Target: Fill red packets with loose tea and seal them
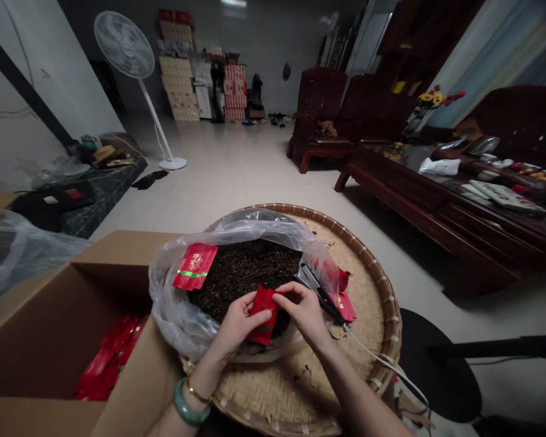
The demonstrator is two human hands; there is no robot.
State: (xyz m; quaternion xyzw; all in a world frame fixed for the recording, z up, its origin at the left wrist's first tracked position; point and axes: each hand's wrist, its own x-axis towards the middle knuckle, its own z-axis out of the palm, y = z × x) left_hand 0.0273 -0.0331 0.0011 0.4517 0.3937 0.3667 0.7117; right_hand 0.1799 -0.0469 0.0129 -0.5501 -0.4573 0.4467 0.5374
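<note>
Both of my hands hold one small red packet [262,315] above a heap of dark loose tea [248,270]. My left hand [239,328] grips the packet's left side with the thumb on its front. My right hand [303,312] pinches the packet's upper right edge. The tea lies in a clear plastic bag [182,315] on a round woven bamboo tray [373,273]. Another red packet with a green stripe [195,266] rests on the bag's left rim. A black tool with a white cable [321,292] lies at the bag's right side.
An open cardboard box [50,328] at the left holds several red packets [109,361]. More red packets [346,297] lie on the tray's right. A dark wooden table [437,206] and chairs stand right, a white standing fan [131,60] behind, a black stool [441,370] beside the tray.
</note>
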